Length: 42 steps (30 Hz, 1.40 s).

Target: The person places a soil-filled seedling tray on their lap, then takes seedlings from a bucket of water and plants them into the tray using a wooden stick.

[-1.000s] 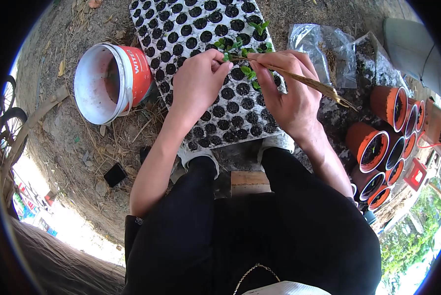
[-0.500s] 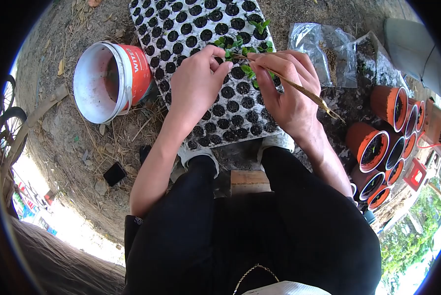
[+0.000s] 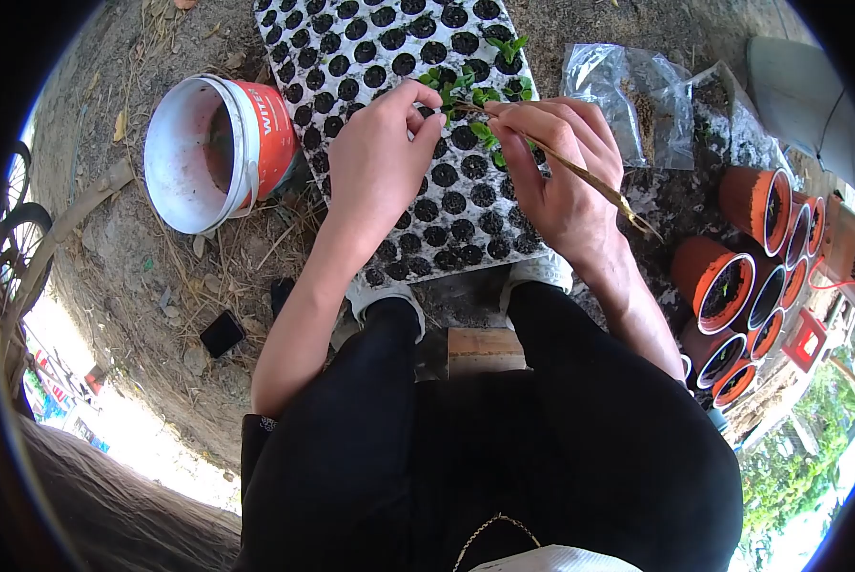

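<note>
My right hand (image 3: pixel 569 176) grips a long, dry brown strip (image 3: pixel 599 187), which looks like a dried leaf or stalk. One end sticks out past the wrist side and the other points toward my left hand. My left hand (image 3: pixel 380 157) is closed, its thumb and fingertips close together by that thin end; anything between them is too small to make out. Both hands are over a white seedling tray (image 3: pixel 418 212) with rows of round, dark soil-filled cells. Small green seedlings (image 3: pixel 485 95) stand around and just beyond my fingertips, partly hidden.
To the left, a red and white bucket (image 3: pixel 267 133) lies tipped on the ground, with a dark flat object (image 3: pixel 222 334) nearer me. A clear plastic bag (image 3: pixel 671 110) lies right of the tray. Several brown pots (image 3: pixel 702 267) are grouped at the right. A wooden block (image 3: pixel 485 351) sits between my feet.
Both hands keep nearly the same pose, with the dry strip still in my right hand. The tray sits very slightly differently in view; little else differs.
</note>
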### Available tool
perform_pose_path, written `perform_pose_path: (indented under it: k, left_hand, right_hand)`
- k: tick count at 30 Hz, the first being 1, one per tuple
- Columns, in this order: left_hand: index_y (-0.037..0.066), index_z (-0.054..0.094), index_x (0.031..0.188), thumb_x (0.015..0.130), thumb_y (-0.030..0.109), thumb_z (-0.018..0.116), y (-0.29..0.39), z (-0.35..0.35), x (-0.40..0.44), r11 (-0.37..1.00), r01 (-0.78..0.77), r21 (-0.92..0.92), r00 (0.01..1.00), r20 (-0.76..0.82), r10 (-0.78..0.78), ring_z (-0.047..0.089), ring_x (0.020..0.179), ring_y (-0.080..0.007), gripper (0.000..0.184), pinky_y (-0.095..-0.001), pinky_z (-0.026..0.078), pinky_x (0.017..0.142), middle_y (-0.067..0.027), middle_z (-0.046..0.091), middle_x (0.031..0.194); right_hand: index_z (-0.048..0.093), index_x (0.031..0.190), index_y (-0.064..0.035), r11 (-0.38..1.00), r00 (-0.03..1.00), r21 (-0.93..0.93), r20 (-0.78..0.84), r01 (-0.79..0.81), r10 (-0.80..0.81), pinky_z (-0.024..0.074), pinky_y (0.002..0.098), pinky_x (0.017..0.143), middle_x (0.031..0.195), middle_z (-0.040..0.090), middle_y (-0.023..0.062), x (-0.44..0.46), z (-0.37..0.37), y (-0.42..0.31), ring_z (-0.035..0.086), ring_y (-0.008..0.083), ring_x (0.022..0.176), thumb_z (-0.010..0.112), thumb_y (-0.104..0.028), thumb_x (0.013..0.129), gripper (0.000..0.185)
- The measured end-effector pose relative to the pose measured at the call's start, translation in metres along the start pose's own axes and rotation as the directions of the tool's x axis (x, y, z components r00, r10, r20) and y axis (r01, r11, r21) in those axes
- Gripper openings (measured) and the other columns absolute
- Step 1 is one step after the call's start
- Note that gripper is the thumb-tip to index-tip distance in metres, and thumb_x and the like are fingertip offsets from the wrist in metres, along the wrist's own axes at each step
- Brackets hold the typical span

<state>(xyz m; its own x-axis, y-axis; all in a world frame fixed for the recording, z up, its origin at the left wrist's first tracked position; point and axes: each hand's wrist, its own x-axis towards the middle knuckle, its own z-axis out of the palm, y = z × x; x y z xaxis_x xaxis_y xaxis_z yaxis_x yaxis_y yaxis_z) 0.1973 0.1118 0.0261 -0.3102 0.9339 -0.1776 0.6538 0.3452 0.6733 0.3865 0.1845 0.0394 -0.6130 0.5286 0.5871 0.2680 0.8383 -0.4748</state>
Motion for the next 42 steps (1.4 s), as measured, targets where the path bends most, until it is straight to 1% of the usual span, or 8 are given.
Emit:
perform_pose_path:
  k: [8, 23, 28, 31, 34, 36, 41, 42]
  left_hand:
    - [0.012, 0.073, 0.112, 0.094, 0.017, 0.073, -0.003, 0.009, -0.002, 0.998, -0.061, 0.013, 0.998, 0.014, 0.061, 0.071, 0.069, -0.0251, 0.019, -0.0379, 0.054, 0.062, -0.0047, 0.072, 0.076]
    - [0.009, 0.071, 0.122, 0.095, 0.017, 0.076, 0.002, -0.005, -0.006, 0.990, 0.044, -0.137, 0.995, 0.093, -0.031, 0.053, 0.063, -0.0070, 0.029, -0.0249, 0.044, 0.059, -0.0001, 0.063, 0.074]
    - [0.004, 0.071, 0.120, 0.098, 0.024, 0.075, -0.018, -0.034, -0.010, 0.927, -0.019, -0.374, 0.995, -0.098, -0.020, 0.058, 0.068, -0.0058, 0.030, -0.0228, 0.048, 0.061, -0.0017, 0.068, 0.080]
    - [0.005, 0.071, 0.121, 0.100, 0.024, 0.073, -0.029, -0.077, -0.014, 0.925, 0.002, -0.380, 0.970, -0.223, -0.094, 0.060, 0.074, -0.0056, 0.029, -0.0215, 0.048, 0.067, -0.0005, 0.069, 0.086]
    - [0.003, 0.070, 0.123, 0.101, 0.023, 0.072, -0.046, -0.114, -0.011, 0.932, -0.021, -0.361, 0.937, -0.332, -0.107, 0.061, 0.077, -0.0053, 0.029, -0.0215, 0.048, 0.069, -0.0021, 0.071, 0.090]
    - [0.000, 0.069, 0.122, 0.102, 0.021, 0.070, -0.058, -0.133, -0.007, 0.951, 0.041, -0.305, 0.908, -0.387, -0.163, 0.062, 0.083, -0.0052, 0.029, -0.0204, 0.048, 0.071, -0.0037, 0.072, 0.094]
    - [-0.003, 0.068, 0.120, 0.103, 0.018, 0.065, -0.110, -0.165, 0.009, 0.983, 0.122, -0.135, 0.968, -0.202, -0.148, 0.064, 0.083, -0.0087, 0.027, -0.0247, 0.050, 0.074, -0.0066, 0.072, 0.093]
    - [-0.003, 0.067, 0.121, 0.102, 0.014, 0.063, -0.114, -0.170, 0.012, 0.991, 0.125, 0.040, 0.992, -0.012, -0.125, 0.066, 0.082, -0.0119, 0.026, -0.0277, 0.052, 0.075, -0.0095, 0.073, 0.093]
  right_hand:
    - [0.064, 0.108, -0.0059, 0.999, 0.999, 0.006, -0.034, -0.042, 0.042, 0.0546, 0.0383, 0.085, 0.101, 0.076, 0.0052, 0.000, 0.000, -0.002, 0.073, 0.0232, 0.086, 0.078, -0.002, 0.086, 0.026]
    - [0.055, 0.119, 0.0039, 0.943, 0.894, 0.223, -0.325, -0.246, 0.310, 0.0641, 0.0297, 0.078, 0.104, 0.073, 0.0162, -0.007, -0.015, 0.005, 0.077, 0.0252, 0.095, 0.071, 0.002, 0.095, 0.028]
    - [0.058, 0.122, 0.0033, 0.906, 0.779, 0.283, -0.469, -0.314, 0.417, 0.0633, 0.0318, 0.086, 0.106, 0.073, 0.0189, -0.015, -0.038, 0.030, 0.076, 0.0251, 0.099, 0.065, -0.003, 0.101, 0.022]
    - [0.063, 0.131, 0.0022, 0.883, 0.771, 0.052, -0.466, -0.466, 0.434, 0.0576, 0.0307, 0.094, 0.115, 0.075, 0.0206, -0.023, -0.047, 0.029, 0.074, 0.0208, 0.107, 0.056, -0.005, 0.107, 0.026]
    - [0.068, 0.136, -0.0059, 0.694, 0.697, 0.202, -0.071, -0.691, 0.714, 0.0524, 0.0228, 0.093, 0.120, 0.077, 0.0104, -0.029, -0.052, 0.012, 0.070, 0.0083, 0.106, 0.060, -0.016, 0.107, 0.031]
    - [0.072, 0.132, -0.0087, 0.772, 0.753, 0.161, -0.172, -0.615, 0.636, 0.0578, 0.0284, 0.084, 0.110, 0.080, 0.0104, -0.033, -0.043, 0.010, 0.073, 0.0093, 0.095, 0.066, -0.018, 0.104, 0.030]
    - [0.073, 0.129, -0.0061, 0.729, 0.709, 0.104, -0.175, -0.676, 0.683, 0.0572, 0.0273, 0.083, 0.107, 0.080, 0.0102, -0.032, -0.047, -0.001, 0.074, 0.0093, 0.094, 0.066, -0.015, 0.104, 0.028]
    - [0.073, 0.128, -0.0060, 0.774, 0.755, 0.077, -0.175, -0.629, 0.632, 0.0573, 0.0277, 0.083, 0.107, 0.080, 0.0101, -0.033, -0.048, 0.002, 0.075, 0.0100, 0.093, 0.066, -0.015, 0.104, 0.027]
